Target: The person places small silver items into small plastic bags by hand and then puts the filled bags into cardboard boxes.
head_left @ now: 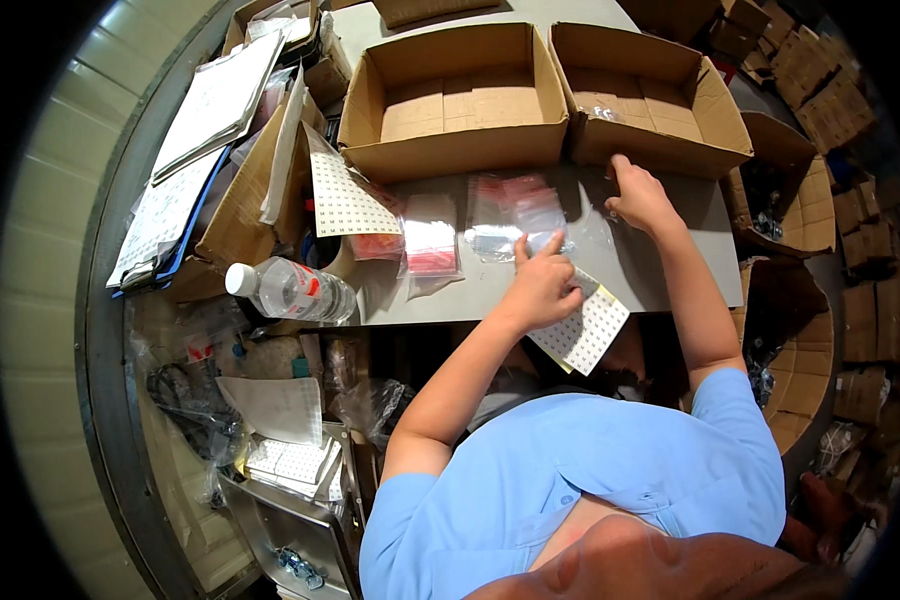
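On the left of the desk point(385, 300) you have a clear bottle point(305, 290), then red-striped bags point(431, 235); your left hand point(542, 288) points two fingers onto clear bags point(498, 243), its grip half-curled over a sticker sheet point(598, 328), hold unclear; your right hand's point(644, 198) grip is parted, seemingly empty, near the right-hand carton point(660, 150)

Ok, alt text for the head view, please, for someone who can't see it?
The person's left hand extends over clear bags on a gray table, a printed sheet under it; the right hand, fingers parted, is near the front of the right cardboard box. Another box stands left of it, a clear bottle farther left.
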The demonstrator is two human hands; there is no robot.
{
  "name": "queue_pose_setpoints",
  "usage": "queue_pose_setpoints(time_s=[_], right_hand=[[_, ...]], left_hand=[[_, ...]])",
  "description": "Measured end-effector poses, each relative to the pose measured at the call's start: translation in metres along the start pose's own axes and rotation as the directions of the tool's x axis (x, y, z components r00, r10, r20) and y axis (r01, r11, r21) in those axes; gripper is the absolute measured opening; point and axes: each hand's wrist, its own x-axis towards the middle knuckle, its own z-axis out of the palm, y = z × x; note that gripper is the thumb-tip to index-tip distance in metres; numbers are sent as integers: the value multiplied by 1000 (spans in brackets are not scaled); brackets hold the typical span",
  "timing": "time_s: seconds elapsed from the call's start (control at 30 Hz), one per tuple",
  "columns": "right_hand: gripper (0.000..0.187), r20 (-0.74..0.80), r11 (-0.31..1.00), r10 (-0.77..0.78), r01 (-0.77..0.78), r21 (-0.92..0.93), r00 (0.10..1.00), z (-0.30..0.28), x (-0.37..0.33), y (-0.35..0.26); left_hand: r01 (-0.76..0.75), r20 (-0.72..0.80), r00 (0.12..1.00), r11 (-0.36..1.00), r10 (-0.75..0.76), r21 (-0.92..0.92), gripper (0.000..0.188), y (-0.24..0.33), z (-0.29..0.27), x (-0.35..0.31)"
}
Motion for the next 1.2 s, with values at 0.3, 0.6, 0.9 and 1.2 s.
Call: queue_pose_setpoints(time_s=[0.3, 0.6, 0.9, 1.2], right_hand=[[40, 55, 921, -325, 303, 246, 944, 40, -14, -23], [65, 116, 984, 23, -43, 174, 993, 9, -20, 27], [68, 69, 975, -32, 16, 222, 997, 1, -33, 67], [57, 163, 895, -25, -51, 444, 986, -8, -43, 59]], left_hand=[[-114, 114, 986, 991, 121, -65, 24, 17, 19, 19], [-176, -28, 984, 976, 174, -124, 23, 9, 30, 12], [-139, 33, 989, 988, 141, -64, 21, 12, 28, 14], [-286, 156, 938, 944, 311, -162, 24, 33, 48, 28]])
